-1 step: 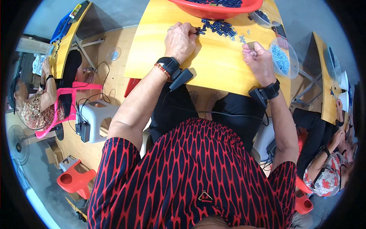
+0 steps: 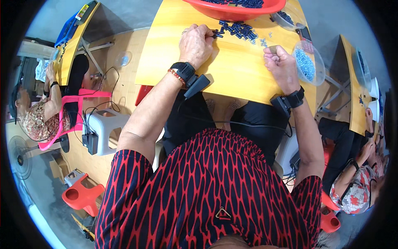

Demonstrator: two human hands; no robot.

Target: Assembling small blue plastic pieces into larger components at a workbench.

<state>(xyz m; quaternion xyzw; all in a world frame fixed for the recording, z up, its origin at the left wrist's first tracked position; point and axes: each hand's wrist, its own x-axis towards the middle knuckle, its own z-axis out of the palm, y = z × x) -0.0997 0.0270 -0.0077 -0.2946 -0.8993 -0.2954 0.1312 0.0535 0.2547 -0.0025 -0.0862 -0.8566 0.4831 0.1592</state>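
The left hand (image 2: 195,43) pinches a small dark part at the near edge of the pile of dark blue parts (image 2: 238,30) on the yellow bench (image 2: 232,70). Right of that pile, the right hand (image 2: 281,63) is curled shut; its contents cannot be told. The step looks like picking and fitting pieces; bringing both hands together would need fine alignment

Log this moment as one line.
left hand: pinching small dark part | right hand: closed, beside clear bowl | dark parts pile on yellow table
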